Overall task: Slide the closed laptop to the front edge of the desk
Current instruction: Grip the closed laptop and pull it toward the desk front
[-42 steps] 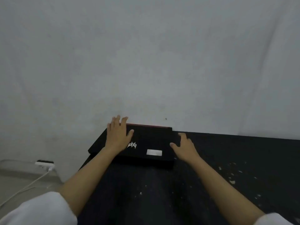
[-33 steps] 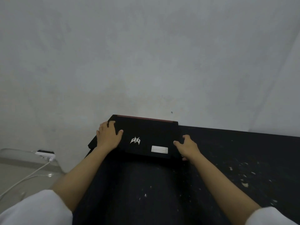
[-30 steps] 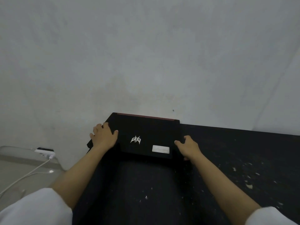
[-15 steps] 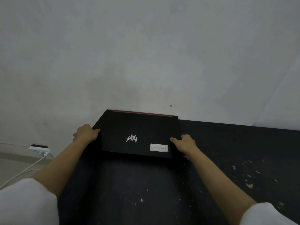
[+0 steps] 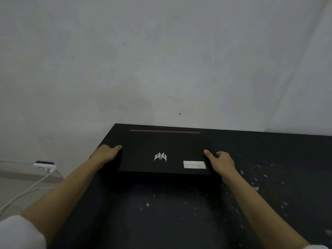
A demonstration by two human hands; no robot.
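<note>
A closed black laptop (image 5: pixel 143 150) with a silver logo, a white sticker and a red strip along its far edge lies flat at the back left of the black desk (image 5: pixel 161 212), near the wall. My left hand (image 5: pixel 106 153) grips the laptop's left side, fingers curled over the edge. My right hand (image 5: pixel 221 161) holds the right side near the front corner, thumb on the lid. The fingertips under the edges are hidden.
The desk's surface has white flecks and chipped spots, densest on the right (image 5: pixel 255 187). A grey wall (image 5: pixel 161 60) stands right behind the desk. Left of the desk, a white power strip (image 5: pixel 44 165) with a white cable (image 5: pixel 27 191) lies on the floor.
My left hand slid from the top of the lid to the laptop's left edge. My right hand closed on the right edge. The laptop sits a little away from the wall.
</note>
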